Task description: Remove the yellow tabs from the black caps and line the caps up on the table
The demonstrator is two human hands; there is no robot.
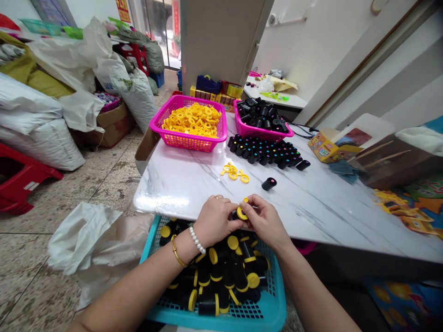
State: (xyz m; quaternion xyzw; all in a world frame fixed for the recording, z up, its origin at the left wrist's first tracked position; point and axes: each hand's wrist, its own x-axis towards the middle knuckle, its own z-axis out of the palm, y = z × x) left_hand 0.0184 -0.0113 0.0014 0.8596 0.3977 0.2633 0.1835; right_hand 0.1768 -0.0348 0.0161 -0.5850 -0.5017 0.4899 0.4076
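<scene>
My left hand point(215, 220) is closed around a small black cylinder point(235, 215), mostly hidden by the fingers. My right hand point(265, 217) pinches a yellow ring cap point(242, 213) with a small tab against the cylinder's end. Both hands are over the table's front edge, above a blue basket point(277, 302) of black cylinders with yellow ends. Beyond them on the table lie a few loose yellow ring caps point(244, 178) and a single black cylinder point(269, 184) on its side.
A pink basket point(190, 142) of yellow ring caps stands at the table's far left. Beside it is a pink basket point(256, 133) of black cylinders, with rows of upright black cylinders point(265, 151) in front. An open yellow box point(328, 146) sits right; a red stool point(20, 177) stands left.
</scene>
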